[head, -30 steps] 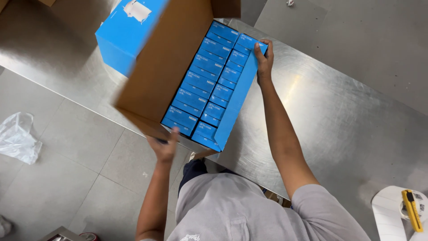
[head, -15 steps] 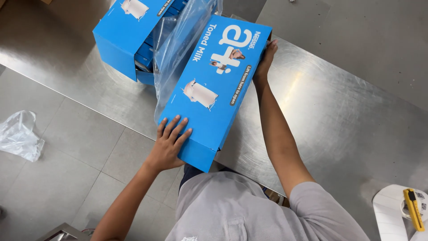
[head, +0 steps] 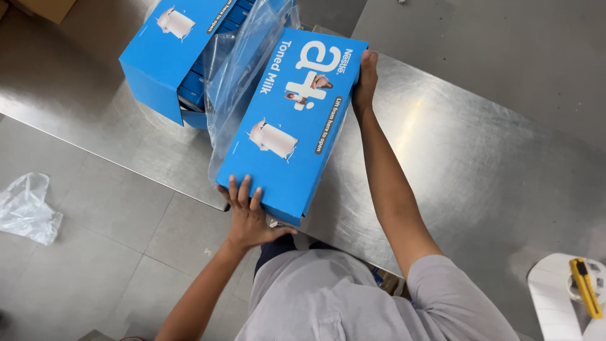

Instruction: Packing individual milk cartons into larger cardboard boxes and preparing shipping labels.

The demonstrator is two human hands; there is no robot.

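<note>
A long blue carton (head: 287, 120) with a printed milk picture lies on the steel table (head: 454, 164), its near end over the table edge. My left hand (head: 248, 215) grips the near end, fingers spread on top. My right hand (head: 365, 79) clasps the far end. Clear plastic wrap (head: 237, 69) hangs loose along the carton's left side. A second blue carton (head: 173, 53) stands open behind it at the left, with small blue packs inside.
A crumpled clear plastic bag (head: 26, 208) lies on the tiled floor at left. A yellow utility knife (head: 586, 287) rests on a white round stool at bottom right. A brown cardboard box (head: 44, 7) shows at top left.
A second ago I held a brown box tilted with blue packs showing inside. Now the closed blue carton lies flat on the table, and my left hand has slid to its near end.
</note>
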